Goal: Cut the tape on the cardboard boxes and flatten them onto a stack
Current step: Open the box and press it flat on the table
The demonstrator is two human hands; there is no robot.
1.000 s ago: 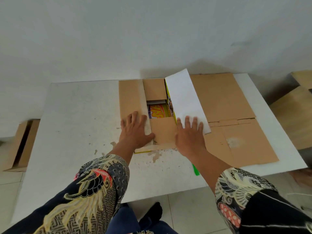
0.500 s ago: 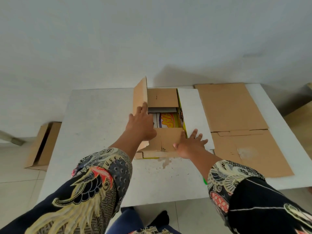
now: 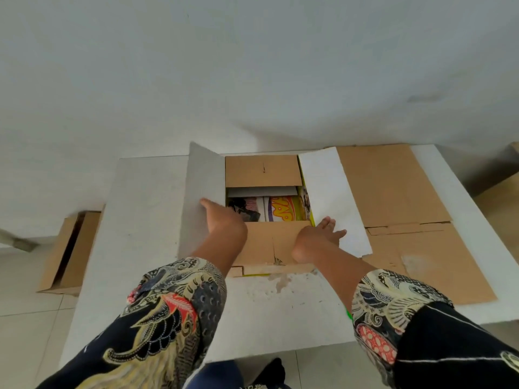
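Note:
An open cardboard box (image 3: 266, 242) stands in the middle of the white table (image 3: 140, 248), with colourful printed packs showing inside. My left hand (image 3: 222, 220) grips the inner edge of the box's left flap (image 3: 202, 197), which is swung outward and shows its grey face. My right hand (image 3: 320, 237) lies flat with fingers spread on the right flap (image 3: 334, 197), pressing it outward over the flattened boxes. A stack of flattened cardboard (image 3: 398, 197) lies on the table's right side.
A green object (image 3: 348, 314) peeks out under my right sleeve at the table's front edge. Another cardboard box (image 3: 67, 251) lies on the tiled floor to the left. More cardboard (image 3: 500, 197) sits off the table's right side. A white wall is behind.
The left flap went from lying flat over the box, to upright, to swung outward. My right hand pressed the right flap down and slid to its near corner. The camera moved closer.

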